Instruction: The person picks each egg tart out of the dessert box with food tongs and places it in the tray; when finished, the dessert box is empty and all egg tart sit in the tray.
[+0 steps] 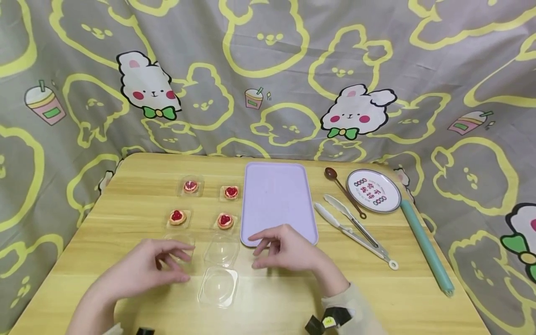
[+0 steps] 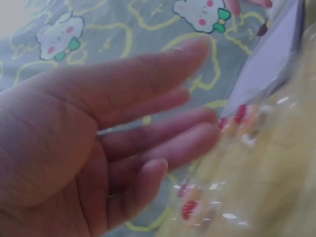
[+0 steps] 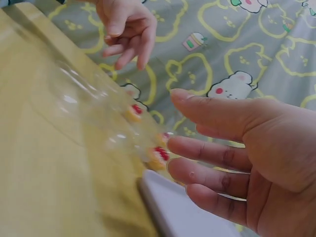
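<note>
My left hand (image 1: 146, 267) hovers over the table's front left, fingers loosely bent and holding nothing. My right hand (image 1: 284, 249), also holding nothing, is above the near edge of a lilac tray (image 1: 278, 200). Between the hands lie a clear plastic container (image 1: 217, 287) and a clear plastic lid or shell (image 1: 222, 251) behind it. Another clear piece is partly hidden behind my left fingers. Beyond them sit several small red-topped tarts on clear plastic bases, among them a front-left tart (image 1: 177, 217) and a front-right tart (image 1: 224, 221). Both wrist views show relaxed fingers with nothing between them.
Right of the tray lie metal tongs (image 1: 356, 228), a brown spoon (image 1: 345, 190), a white plate (image 1: 374, 191) with red lettering, and a long green stick-like object (image 1: 427, 249). A patterned grey curtain (image 1: 284, 83) hangs along the back and sides of the wooden table (image 1: 268, 307).
</note>
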`<action>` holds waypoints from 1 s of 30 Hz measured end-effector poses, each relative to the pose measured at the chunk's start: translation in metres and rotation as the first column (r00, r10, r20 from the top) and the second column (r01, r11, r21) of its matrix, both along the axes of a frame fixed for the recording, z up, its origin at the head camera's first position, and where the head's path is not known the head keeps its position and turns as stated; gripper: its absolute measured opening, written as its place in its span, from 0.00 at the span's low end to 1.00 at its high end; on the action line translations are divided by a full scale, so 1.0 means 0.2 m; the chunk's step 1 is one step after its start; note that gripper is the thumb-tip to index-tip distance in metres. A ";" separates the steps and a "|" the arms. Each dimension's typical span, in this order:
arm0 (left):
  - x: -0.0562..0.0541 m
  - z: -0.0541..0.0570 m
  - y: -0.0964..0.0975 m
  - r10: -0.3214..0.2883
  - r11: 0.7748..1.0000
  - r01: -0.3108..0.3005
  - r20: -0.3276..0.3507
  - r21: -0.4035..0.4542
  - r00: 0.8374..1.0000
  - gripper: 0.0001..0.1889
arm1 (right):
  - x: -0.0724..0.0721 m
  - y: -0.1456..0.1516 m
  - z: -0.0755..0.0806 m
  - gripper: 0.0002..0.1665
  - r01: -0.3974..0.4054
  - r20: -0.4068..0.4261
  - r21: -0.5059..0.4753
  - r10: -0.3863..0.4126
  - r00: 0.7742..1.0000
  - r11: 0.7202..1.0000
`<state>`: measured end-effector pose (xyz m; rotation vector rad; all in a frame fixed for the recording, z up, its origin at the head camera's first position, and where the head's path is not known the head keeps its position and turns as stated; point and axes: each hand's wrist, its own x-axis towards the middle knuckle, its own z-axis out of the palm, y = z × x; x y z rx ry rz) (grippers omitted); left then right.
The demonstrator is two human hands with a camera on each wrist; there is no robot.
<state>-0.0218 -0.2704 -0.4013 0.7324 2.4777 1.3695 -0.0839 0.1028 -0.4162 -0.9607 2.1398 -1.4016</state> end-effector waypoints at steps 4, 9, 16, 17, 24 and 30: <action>-0.12 0.07 -0.04 0.104 0.994 -0.107 -0.146 -0.015 0.984 0.23 | -0.12 0.00 0.07 0.29 0.016 -0.104 0.021 -0.013 0.994 1.000; -0.30 0.12 -0.09 0.201 0.977 -0.212 -0.196 -0.035 0.960 0.24 | -0.30 -0.04 0.14 0.25 0.038 -0.199 0.034 -0.030 0.980 0.999; -0.56 0.07 -0.17 0.261 0.960 -0.274 -0.171 -0.053 0.950 0.30 | -0.54 -0.18 0.17 0.21 0.060 -0.256 0.042 -0.048 0.965 0.997; -0.59 0.06 -0.19 0.266 0.959 -0.278 -0.160 -0.054 0.951 0.32 | -0.57 -0.21 0.16 0.21 0.065 -0.262 0.041 -0.052 0.964 0.997; -0.82 -0.05 -0.29 0.283 0.951 -0.286 -0.043 -0.115 0.958 0.46 | -0.75 -0.46 0.09 0.27 0.073 -0.263 0.087 -0.048 0.964 0.994; -0.94 -0.16 -0.36 0.255 0.952 -0.238 0.067 -0.193 0.965 0.53 | -0.87 -0.63 0.01 0.34 0.089 -0.306 0.223 -0.016 0.952 0.971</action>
